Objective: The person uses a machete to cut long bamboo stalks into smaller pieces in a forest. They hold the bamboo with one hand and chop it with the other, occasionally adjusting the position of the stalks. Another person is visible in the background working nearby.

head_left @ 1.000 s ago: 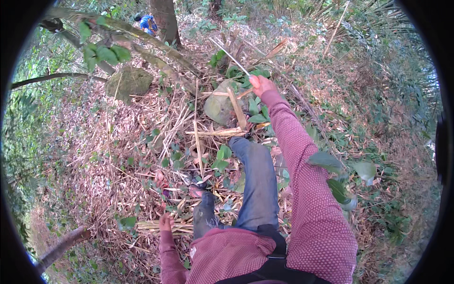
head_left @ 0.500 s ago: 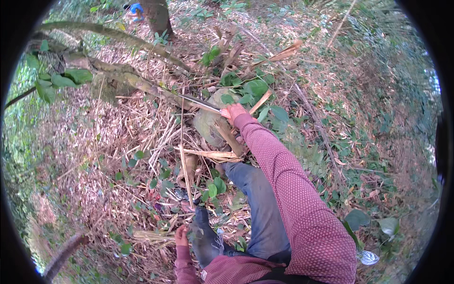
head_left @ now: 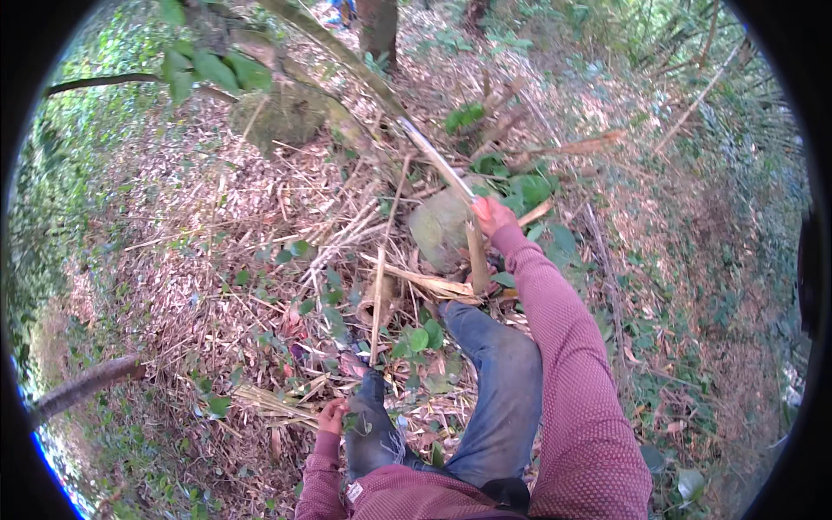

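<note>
My right hand (head_left: 496, 217) is wrapped around the orange-red handle of a machete (head_left: 436, 160). Its long blade points up and to the left, and the tip overlaps the lower end of a slanting greenish branch (head_left: 347, 59); I cannot tell if they touch. Beneath the blade sits a large mossy rock (head_left: 440, 232), with an upright stub of wood (head_left: 477, 258) at its right side. My left hand (head_left: 333, 415) hangs low beside my left knee with fingers curled. Whatever it may hold is too small to make out.
Dry split stalks (head_left: 425, 279) and a cut hollow stem (head_left: 376, 299) lie before my legs. A tree trunk (head_left: 379, 35) stands at the back, near a partly visible person in blue (head_left: 341, 12). Another mossy rock (head_left: 282, 117) lies further left. Dry leaves cover the ground.
The view has shifted, so the scene sits further right and lower. The machete blade has turned steeper, its tip now higher against the branch. My left hand stays by the knee.
</note>
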A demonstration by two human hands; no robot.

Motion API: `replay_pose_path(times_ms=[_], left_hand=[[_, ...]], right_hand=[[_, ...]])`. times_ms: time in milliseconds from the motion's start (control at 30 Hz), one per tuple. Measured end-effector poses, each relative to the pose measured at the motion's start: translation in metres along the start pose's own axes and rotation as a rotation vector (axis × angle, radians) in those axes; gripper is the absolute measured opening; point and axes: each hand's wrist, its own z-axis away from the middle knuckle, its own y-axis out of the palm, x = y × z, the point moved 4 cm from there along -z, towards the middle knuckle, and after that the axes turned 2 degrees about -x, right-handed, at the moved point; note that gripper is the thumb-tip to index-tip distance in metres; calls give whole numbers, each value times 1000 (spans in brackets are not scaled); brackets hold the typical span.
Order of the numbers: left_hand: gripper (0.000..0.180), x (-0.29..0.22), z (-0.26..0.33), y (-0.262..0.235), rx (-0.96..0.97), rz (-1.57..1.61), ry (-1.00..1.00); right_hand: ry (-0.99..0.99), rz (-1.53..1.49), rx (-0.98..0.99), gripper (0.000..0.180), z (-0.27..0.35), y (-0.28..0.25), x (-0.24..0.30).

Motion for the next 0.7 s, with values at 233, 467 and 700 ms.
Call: replay_pose_path(times_ms=[233, 467, 700], left_hand=[[22, 14, 13, -59, -36, -39, 218], [23, 45, 24, -93, -154, 52, -98], [27, 60, 37, -92, -216, 85, -52]], right_hand=[[16, -315, -221, 44, 35, -105, 107], [-245, -583, -395, 37, 44, -89, 294], [291, -642, 237, 37, -2, 32, 329]])
